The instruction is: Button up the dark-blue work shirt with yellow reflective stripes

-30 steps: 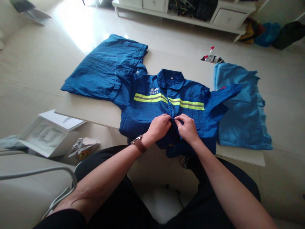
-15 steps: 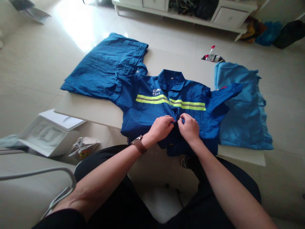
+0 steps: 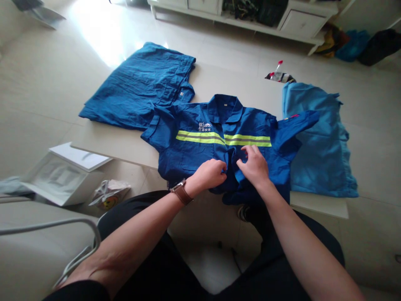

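A blue work jacket (image 3: 194, 156) with a yellow-green reflective stripe across the chest lies spread on the table, collar away from me and lower part over the near edge. My left hand (image 3: 211, 173), wearing a watch, is closed on the jacket's front edge near the middle opening. To the right of that opening, my right hand (image 3: 255, 167) hovers over or rests lightly on the cloth, its thumb and fingers apart. Folded blue garments (image 3: 140, 85) lie at the left, partly under the jacket's sleeve. A lighter blue folded cloth (image 3: 322, 154) lies at the right, under the other sleeve.
The pale table (image 3: 119, 144) extends beneath the clothes. Small bottles (image 3: 277, 75) show past its far edge. An open white box (image 3: 65, 175) and a plastic bag (image 3: 109, 194) are on the floor at the left. A white cabinet (image 3: 300, 23) stands at the back.
My right hand has opened and moved away from my left, up and to the right. The left hand has shifted slightly down and left. The jacket front has spread a little apart.
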`<state>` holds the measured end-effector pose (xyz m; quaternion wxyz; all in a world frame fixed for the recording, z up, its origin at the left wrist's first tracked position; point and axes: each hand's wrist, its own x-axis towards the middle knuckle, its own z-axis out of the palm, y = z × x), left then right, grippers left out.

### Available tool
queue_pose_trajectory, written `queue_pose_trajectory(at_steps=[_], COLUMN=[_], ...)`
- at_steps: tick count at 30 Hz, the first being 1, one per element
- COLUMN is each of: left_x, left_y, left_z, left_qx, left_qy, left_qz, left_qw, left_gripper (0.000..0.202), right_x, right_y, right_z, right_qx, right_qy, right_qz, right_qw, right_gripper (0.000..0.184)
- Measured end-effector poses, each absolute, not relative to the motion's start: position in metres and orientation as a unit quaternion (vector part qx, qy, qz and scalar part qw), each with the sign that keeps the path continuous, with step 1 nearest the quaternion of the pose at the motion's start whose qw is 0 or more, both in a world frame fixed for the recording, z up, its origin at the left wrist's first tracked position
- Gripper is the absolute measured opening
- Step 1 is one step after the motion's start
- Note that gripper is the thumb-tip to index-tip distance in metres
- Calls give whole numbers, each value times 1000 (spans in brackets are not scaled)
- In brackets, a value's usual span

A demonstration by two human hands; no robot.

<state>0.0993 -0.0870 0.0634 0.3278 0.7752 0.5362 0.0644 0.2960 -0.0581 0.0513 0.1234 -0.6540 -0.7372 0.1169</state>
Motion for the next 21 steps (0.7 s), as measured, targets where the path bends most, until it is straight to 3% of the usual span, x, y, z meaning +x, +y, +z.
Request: queue_pose_trajectory(at_steps=[2, 4, 12, 18, 21], left_x=[101, 102, 101, 100, 100], left_y=[-88, -88, -87, -87, -88], left_z=[64, 65, 65, 59, 55], left_qx=[785, 792, 776, 785, 794], left_qy=[524, 515, 548, 537, 527], left_qz=[58, 56, 14, -13, -21], left_qw=[326, 324, 313, 308, 301], left_gripper=[31, 29, 28, 29, 30], right_x=[293, 290, 288, 286, 284], right_y=[-60, -63, -66, -67, -68], right_z=[50, 50, 43, 42, 42], right_qx=[-581, -544, -602, -625, -641], right_qy=[-798, -826, -784, -761, -748], right_qz=[99, 99, 109, 151, 159], right_qw=[129, 104, 107, 88, 69], right_gripper=[57, 64, 27, 21, 33])
